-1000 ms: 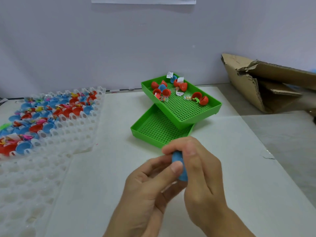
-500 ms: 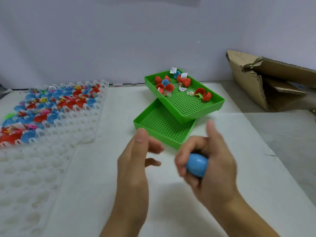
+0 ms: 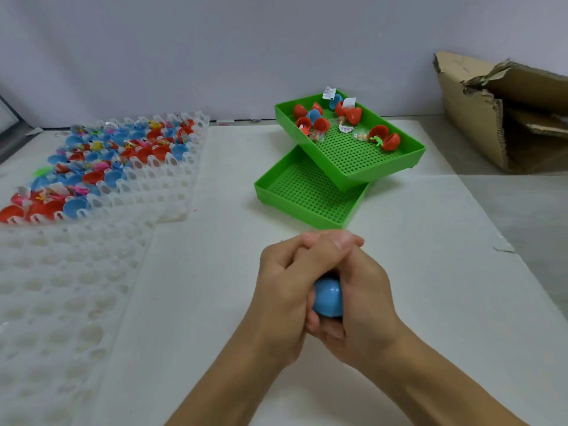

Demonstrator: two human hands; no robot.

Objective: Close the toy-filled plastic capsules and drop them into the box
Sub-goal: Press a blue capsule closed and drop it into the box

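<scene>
A blue capsule [image 3: 328, 298] is squeezed between both my hands over the near middle of the white table. My left hand [image 3: 281, 290] wraps it from the left, and my right hand [image 3: 365, 299] clasps it from the right, fingers interlaced on top. Only the capsule's near end shows. Several open red and blue capsule halves [image 3: 347, 115] with small toys lie in the upper green tray [image 3: 362, 162]. The torn cardboard box [image 3: 479, 118] stands at the far right.
A second green tray [image 3: 307, 198] lies under the upper one. A clear plastic holder tray [image 3: 129, 167] on the left holds several red and blue capsule halves. Another clear holder tray [image 3: 61, 302] lies at the near left. A wall runs behind the table.
My hands parted half a second ago, with the capsule in the right hand alone. Now the left hand has come back and both hands clasp the capsule.
</scene>
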